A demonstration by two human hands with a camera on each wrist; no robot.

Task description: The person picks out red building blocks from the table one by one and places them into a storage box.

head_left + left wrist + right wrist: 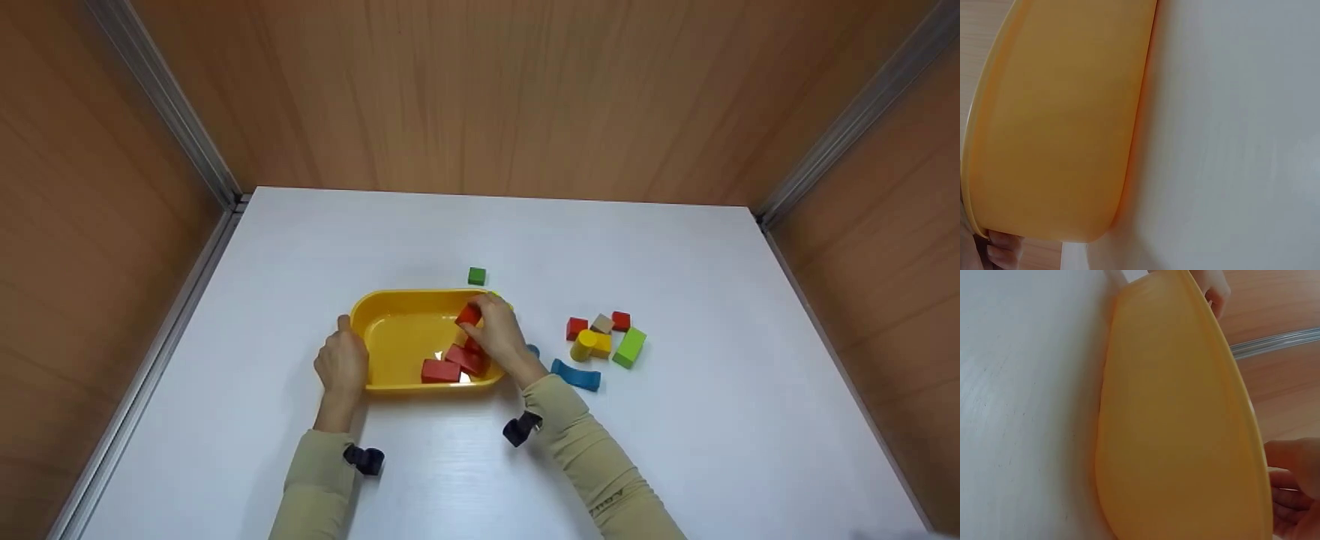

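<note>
Your left hand is gripping the left rim of the yellow plastic oval tray on the white table. Your right hand is pinching a small red wooden block over the tray's right side. Farther back, a small green cube is sitting alone.

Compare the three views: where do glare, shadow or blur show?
Head view: sharp, with a bright glint in the yellow tray beside the red blocks. Left wrist view: soft, the tray's wall fills it, shading the table. Right wrist view: similarly close and blurred.
</note>
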